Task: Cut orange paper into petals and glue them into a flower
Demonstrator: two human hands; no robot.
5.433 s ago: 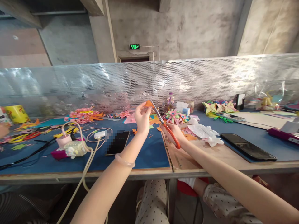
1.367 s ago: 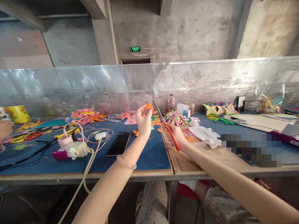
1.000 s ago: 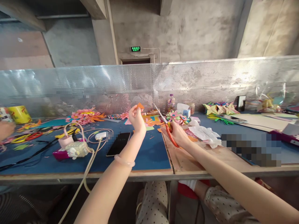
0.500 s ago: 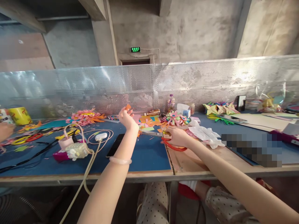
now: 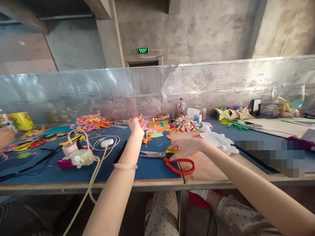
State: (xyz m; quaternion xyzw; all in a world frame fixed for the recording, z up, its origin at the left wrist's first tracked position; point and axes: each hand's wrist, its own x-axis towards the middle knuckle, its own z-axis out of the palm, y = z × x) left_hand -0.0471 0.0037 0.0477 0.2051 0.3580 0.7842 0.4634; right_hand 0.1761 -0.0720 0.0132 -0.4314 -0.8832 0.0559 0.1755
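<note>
My left hand [image 5: 136,127] is raised over the far part of the blue mat [image 5: 152,168], its fingers closed on a small piece of orange paper [image 5: 140,116]. Part of that paper is hidden by the fingers. At the seam beside the mat, my right hand [image 5: 185,148] grips the scissors [image 5: 161,154] by the yellow handle, with the red loop hanging below the fingers. Their blades point left, slightly parted, low over the mat. Orange scraps [image 5: 147,138] and coloured paper sheets [image 5: 157,126] lie between and beyond my hands.
A dark phone [image 5: 120,152] lies under my left forearm. Left of it are a white charger [image 5: 107,143] with cables and a small pink-handled item [image 5: 81,157]. Paper flowers [image 5: 185,123], crumpled tissue [image 5: 219,141] and a bottle [image 5: 181,106] stand or lie farther back. Another person's hand [image 5: 7,138] is at far left.
My right hand has tipped the scissors down and nearer to me, so the red loop and blades now show fully. My left hand has lowered slightly, still with the orange paper.
</note>
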